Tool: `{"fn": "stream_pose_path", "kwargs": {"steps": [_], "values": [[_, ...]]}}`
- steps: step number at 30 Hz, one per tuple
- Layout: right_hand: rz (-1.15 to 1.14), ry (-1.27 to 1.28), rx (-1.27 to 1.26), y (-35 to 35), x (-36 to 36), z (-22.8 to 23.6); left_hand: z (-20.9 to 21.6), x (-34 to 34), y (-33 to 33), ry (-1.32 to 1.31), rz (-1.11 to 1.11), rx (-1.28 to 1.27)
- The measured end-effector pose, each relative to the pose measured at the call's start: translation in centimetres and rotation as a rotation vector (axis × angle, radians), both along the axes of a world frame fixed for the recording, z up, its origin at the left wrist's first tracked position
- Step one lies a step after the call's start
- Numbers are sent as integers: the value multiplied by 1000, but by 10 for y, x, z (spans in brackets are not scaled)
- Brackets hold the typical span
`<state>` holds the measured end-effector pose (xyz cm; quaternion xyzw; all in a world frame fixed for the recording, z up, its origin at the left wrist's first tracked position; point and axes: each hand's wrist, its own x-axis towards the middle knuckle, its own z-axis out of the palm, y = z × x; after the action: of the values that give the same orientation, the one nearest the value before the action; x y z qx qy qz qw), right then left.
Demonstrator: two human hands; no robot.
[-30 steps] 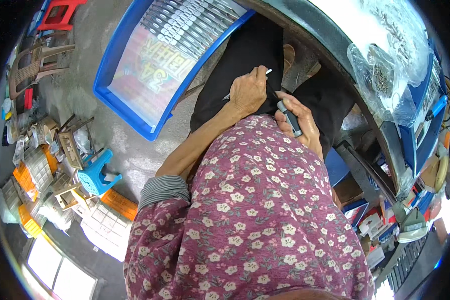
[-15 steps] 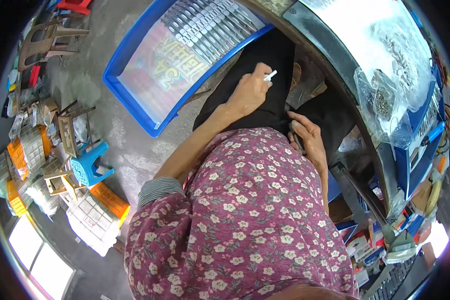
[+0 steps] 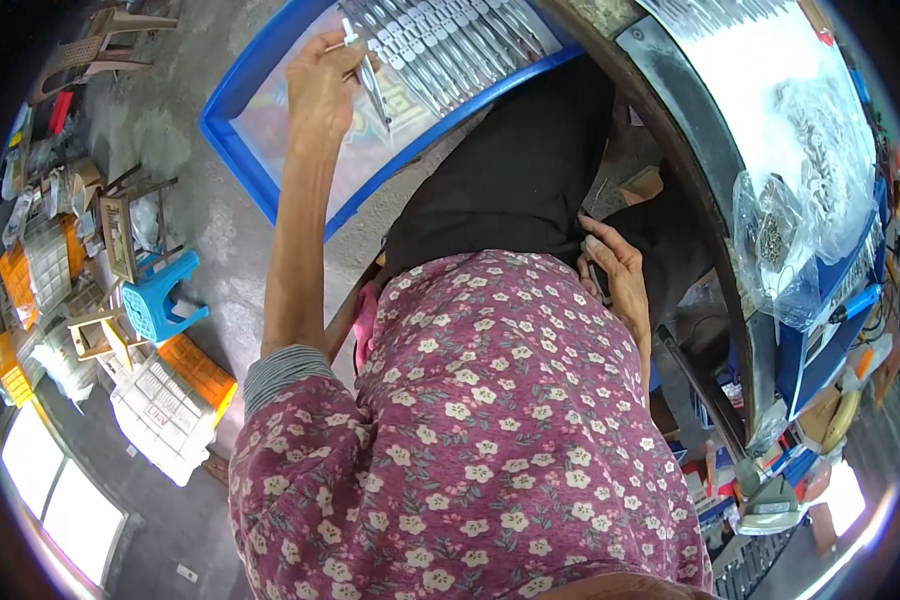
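Note:
My left hand [image 3: 320, 85] is over the blue tray [image 3: 240, 175], closed on a drawing compass [image 3: 374, 92] by its white top. Its slim silver legs point down toward the tray's lining. Beside it in the tray lie rows of similar silver compasses [image 3: 460, 50] with white heads. My right hand [image 3: 618, 272] stays low by my lap, against the black trousers [image 3: 500, 180]. Its fingers are curled round a small dark thing, mostly hidden by them.
To the right, a dark-edged workbench [image 3: 685, 90] carries a clear plastic bag [image 3: 770, 235] of small metal parts. A blue stool [image 3: 160, 300] stands on the floor at left, near orange-and-white packs [image 3: 170, 405]. A dark bar [image 3: 705, 390] slants below the bench.
My left hand has moved up and left from my lap to over the tray, with the compass now in plain sight. My right hand has stayed by my lap.

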<state>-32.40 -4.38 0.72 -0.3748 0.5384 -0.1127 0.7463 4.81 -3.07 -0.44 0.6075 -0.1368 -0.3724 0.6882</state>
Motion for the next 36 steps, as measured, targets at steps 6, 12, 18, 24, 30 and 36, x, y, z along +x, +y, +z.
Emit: {"fn": "stream_pose_path", "kwargs": {"steps": [6,12,18,24,30,36], "values": [[-59,-13,60,1,2,-1,-32,19,0,-35,114,246],[-104,-34,105,-1,3,-2,-55,18,-3,20,102,202],[-154,-25,156,-1,3,-5,-64,15,-2,10,76,188],[-161,-9,151,0,4,-5,-70,8,-2,38,89,210],[-147,12,144,0,7,-3,-77,8,2,39,46,208],[-154,-1,167,0,8,-2,-79,5,1,-1,47,212]]}}
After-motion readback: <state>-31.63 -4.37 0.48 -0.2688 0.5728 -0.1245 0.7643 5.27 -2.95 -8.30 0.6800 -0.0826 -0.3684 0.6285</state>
